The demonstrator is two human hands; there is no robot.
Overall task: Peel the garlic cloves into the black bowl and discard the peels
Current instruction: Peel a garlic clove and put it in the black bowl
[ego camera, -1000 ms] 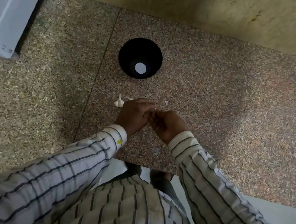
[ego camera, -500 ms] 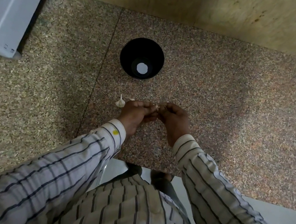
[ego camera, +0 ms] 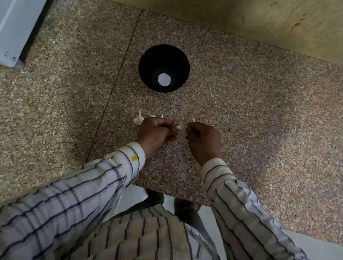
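Garlic clove sits pinched at the curled fingertips of the left hand, apart from the right hand, which pinches a peel scrap, with the black bowl straight ahead, nearer the left.

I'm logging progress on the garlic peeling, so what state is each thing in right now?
black bowl: upright on the counter, no cloves visible inside.
garlic clove: unpeeled, lying on the counter beside the left hand.
left hand: curled, pinching a pale garlic piece.
right hand: curled, pinching a bit of peel, apart from the left.
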